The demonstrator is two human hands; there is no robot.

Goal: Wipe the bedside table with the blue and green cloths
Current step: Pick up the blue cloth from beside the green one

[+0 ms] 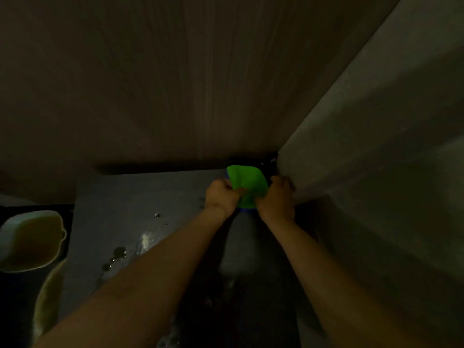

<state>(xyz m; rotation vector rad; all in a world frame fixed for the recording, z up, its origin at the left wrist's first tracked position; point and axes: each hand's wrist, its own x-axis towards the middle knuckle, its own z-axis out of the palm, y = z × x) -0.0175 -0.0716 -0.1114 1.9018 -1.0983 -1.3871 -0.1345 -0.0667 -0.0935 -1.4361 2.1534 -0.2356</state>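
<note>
Evidently the step in hand is gathering the cloths at the far right corner of the bedside table (155, 197), just right of the frame's centre. Both hands grasp the green cloth (247, 183): the left hand (221, 194) pinches its left edge with curled fingers, and the right hand (278, 199) is clenched on its right edge, up against the pale padded surface (364, 146) that fills the right of the frame. A thin rim of the blue cloth (244, 209) shows under the green one, so the two appear stacked; which hand also holds the blue one I cannot tell.

Wet drops and a pale smear (145, 241) lie on the tabletop at lower centre-left, seemingly not yet wiped. The next move probably calls for drawing the cloths back toward those marks and pressing them flat.

Lighting is very dim. Something dark (270, 159) behind the cloth is unreadable. At the left edge a pale tub (30, 242) is cut off, its contents unclear.
</note>
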